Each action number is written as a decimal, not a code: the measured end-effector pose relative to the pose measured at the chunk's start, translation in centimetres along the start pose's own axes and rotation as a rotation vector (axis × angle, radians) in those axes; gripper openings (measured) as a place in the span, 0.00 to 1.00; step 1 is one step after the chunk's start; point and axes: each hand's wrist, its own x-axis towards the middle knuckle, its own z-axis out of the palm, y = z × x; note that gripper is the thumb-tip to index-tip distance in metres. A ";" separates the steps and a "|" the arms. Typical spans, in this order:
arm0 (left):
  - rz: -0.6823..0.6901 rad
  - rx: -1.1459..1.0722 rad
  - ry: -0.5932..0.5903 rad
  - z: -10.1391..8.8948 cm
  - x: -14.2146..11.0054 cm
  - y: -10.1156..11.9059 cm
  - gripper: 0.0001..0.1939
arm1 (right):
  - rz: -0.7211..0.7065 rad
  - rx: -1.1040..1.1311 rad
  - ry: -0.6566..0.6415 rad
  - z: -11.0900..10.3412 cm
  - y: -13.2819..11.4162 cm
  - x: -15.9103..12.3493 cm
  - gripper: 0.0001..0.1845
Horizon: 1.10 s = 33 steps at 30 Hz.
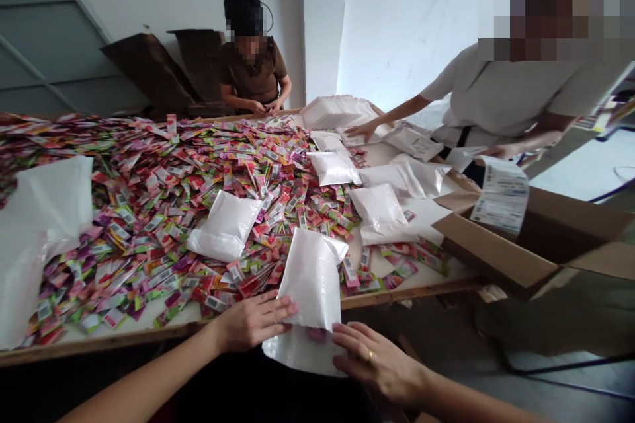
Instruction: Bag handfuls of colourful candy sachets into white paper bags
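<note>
A white plastic pouch (311, 291) stands tilted at the near table edge, with a pink sachet showing faintly through its lower part. My left hand (254, 321) lies against its left side, fingers stretched flat on the film. My right hand (373, 360), a ring on one finger, presses its lower right corner with fingers extended. Behind the pouch a big heap of small colourful sachets (163, 192) covers the table (119, 337).
Several filled white pouches (225, 225) lie on the heap and to the right. White bags (44, 205) sit at far left. An open cardboard box (501, 248) stands at right. One person (496, 99) reaches over pouches at right; another (253, 66) works at the far end.
</note>
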 end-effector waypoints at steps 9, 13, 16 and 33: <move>-0.346 -0.668 -0.161 0.6 -1.2 -0.4 0.16 | 0.364 0.385 0.186 4.2 -0.5 0.4 0.12; -0.769 -0.608 0.090 2.5 0.1 0.1 0.14 | 0.916 0.556 0.465 4.7 1.2 1.7 0.11; -1.123 -0.524 0.175 3.8 1.5 0.2 0.21 | 1.093 0.645 0.587 4.8 3.2 2.9 0.12; -1.312 -0.962 0.301 0.9 5.1 -1.6 0.19 | 1.277 1.684 0.267 -2.3 5.4 5.8 0.21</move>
